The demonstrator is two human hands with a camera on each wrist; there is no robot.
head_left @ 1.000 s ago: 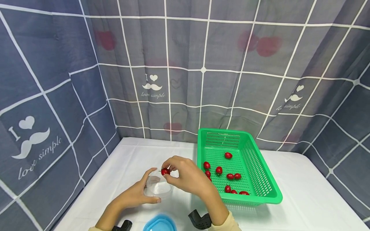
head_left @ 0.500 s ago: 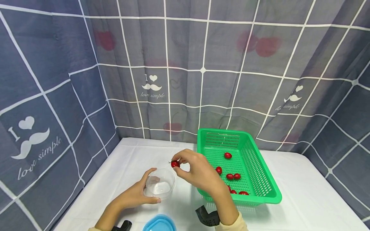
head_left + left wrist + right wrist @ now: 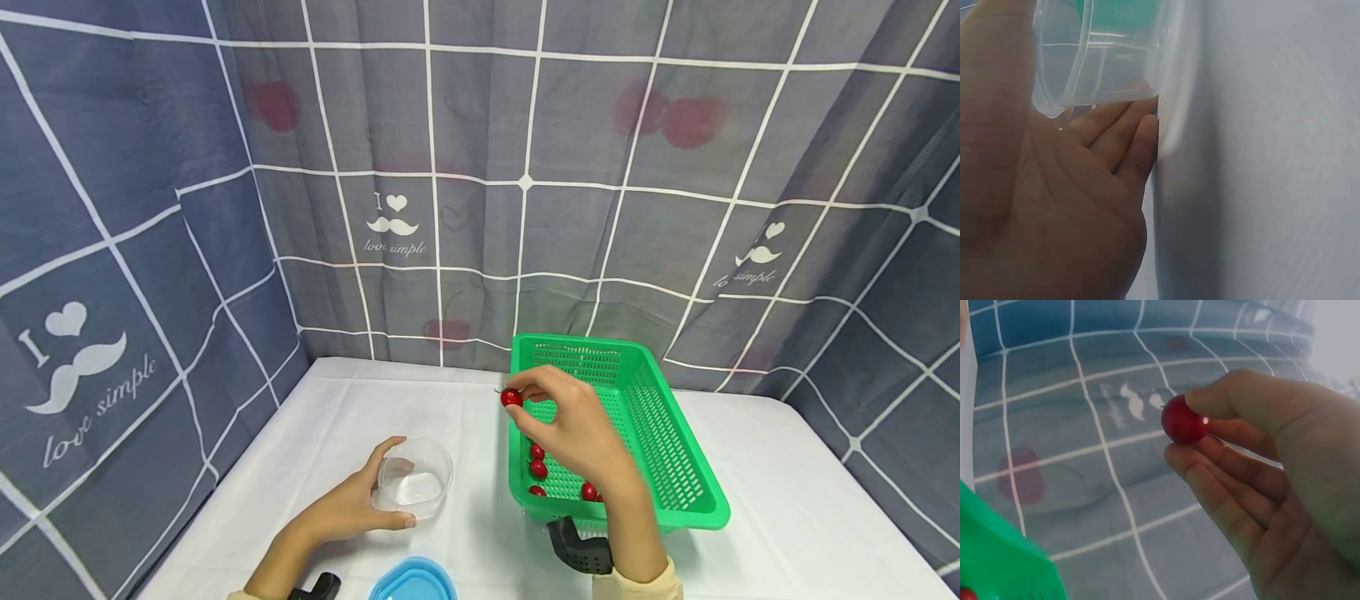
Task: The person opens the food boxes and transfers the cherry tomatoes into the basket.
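In the head view my right hand [image 3: 576,429] pinches a red cherry tomato [image 3: 511,397] between thumb and fingertips, held up over the left rim of the green plastic basket [image 3: 678,429]. The same tomato [image 3: 1184,420], round with a small stem, shows in the right wrist view. Several more cherry tomatoes [image 3: 537,468] lie on the basket floor, partly hidden behind my hand and forearm. My left hand [image 3: 348,506] curls thumb and fingers around a clear plastic tub [image 3: 429,493], which stands on the white table. No tomato shows inside the tub.
A blue lid [image 3: 415,582] lies at the front edge of the view, below the tub. White cloth covers the table [image 3: 810,500]. A dark grey checked curtain [image 3: 480,225] closes off the back and both sides.
My right hand has carried the cherry tomato away from above the tub, right and upward, to the basket's left rim. The left hand and the tub stay where they were.
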